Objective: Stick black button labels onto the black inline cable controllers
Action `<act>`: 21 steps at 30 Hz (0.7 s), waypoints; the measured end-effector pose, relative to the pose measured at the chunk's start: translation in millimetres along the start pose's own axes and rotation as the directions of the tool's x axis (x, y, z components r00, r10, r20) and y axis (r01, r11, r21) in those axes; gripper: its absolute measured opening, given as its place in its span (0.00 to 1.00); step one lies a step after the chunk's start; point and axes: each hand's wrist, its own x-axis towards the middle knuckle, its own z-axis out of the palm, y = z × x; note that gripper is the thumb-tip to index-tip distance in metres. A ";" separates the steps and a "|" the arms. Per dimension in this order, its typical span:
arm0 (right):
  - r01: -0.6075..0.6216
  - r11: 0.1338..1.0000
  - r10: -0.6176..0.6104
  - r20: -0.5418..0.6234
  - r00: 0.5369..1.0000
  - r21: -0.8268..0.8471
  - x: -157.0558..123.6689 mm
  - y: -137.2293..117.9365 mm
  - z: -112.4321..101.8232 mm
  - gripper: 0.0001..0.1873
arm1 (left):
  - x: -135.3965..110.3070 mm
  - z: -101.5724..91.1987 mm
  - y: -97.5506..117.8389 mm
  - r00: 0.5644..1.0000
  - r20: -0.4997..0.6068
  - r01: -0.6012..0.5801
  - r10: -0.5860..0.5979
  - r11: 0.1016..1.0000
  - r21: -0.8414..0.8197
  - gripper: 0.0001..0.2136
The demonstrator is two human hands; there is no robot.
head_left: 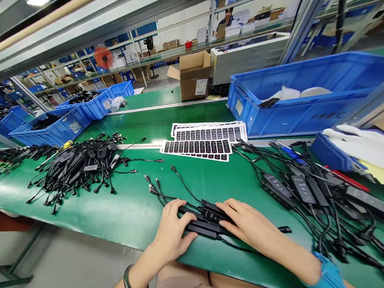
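Observation:
Several black inline cable controllers (204, 228) lie side by side on the green bench before me, their cables running off at both ends. My left hand (172, 231) grips the left ends of this group, thumb at the near edge and fingers at the far side. On the right ends rests my right hand (247, 222), its thumb and fingers closed about them. Between both hands one controller (213, 214) shows a button panel with small markings. Sheets of black button-panel stickers (197, 147) lie beyond the hands.
A heap of black cables with controllers (79, 165) covers the left of the bench (128, 221). More controllers with button panels (303, 190) lie at right. Behind stand a large blue bin (310, 113), a cardboard box (195, 78) and smaller blue bins (54, 129). A person (226, 17) is far back.

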 end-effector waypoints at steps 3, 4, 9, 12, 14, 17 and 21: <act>-0.019 0.999 0.020 -0.019 1.000 0.043 -6.0 -0.4 6.1 0.20 | -2.3 0.4 -0.6 0.999 0.041 0.001 0.000 1.000 -0.021 0.11; -0.034 0.998 0.035 -0.027 0.999 0.052 -7.0 0.4 7.9 0.20 | -3.3 2.0 0.4 0.999 0.045 -0.015 0.016 1.000 -0.026 0.10; -0.070 0.994 0.073 -0.042 0.996 0.085 -2.5 1.7 8.8 0.20 | -4.2 14.1 10.5 0.987 0.066 -0.139 0.143 0.988 -0.067 0.15; -0.077 0.987 0.079 -0.006 0.997 0.143 -1.0 -4.3 1.4 0.19 | -4.0 19.4 15.5 0.988 0.063 -0.131 0.140 0.984 -0.123 0.16; -0.073 0.984 0.070 0.023 0.997 0.160 -4.2 -11.1 -3.2 0.20 | -4.2 21.3 16.3 0.994 0.039 -0.098 0.106 0.980 -0.174 0.21; -0.041 0.995 0.041 -0.001 0.999 0.090 -12.6 -23.1 -3.0 0.34 | -1.9 21.3 13.6 0.999 0.036 -0.032 0.035 0.997 -0.076 0.33; -0.021 0.999 0.017 -0.085 0.996 -0.044 -18.5 -37.1 11.6 0.53 | 9.4 18.0 7.1 0.980 0.196 -0.064 0.017 0.969 0.238 0.49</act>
